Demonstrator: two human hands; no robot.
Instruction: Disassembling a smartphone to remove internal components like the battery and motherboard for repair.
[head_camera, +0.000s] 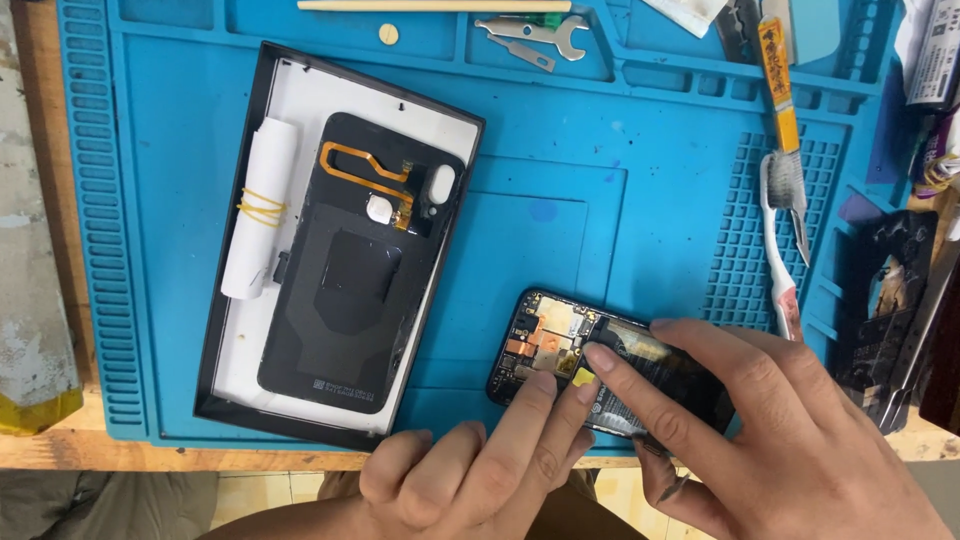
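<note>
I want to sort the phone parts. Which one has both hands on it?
The opened phone body with its circuit board showing, at the mat's near edge. The black back cover lies untouched in the tray.

On the repair mat (560, 160), the tray (225, 390) holding the back cover (350, 290) lies left of the opened phone (560, 345); a toothbrush (785, 240) lies right; a wrench (535, 32) lies behind.

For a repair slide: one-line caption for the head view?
Both hands press on an opened phone on a blue mat, its back cover set aside in a tray.
</note>
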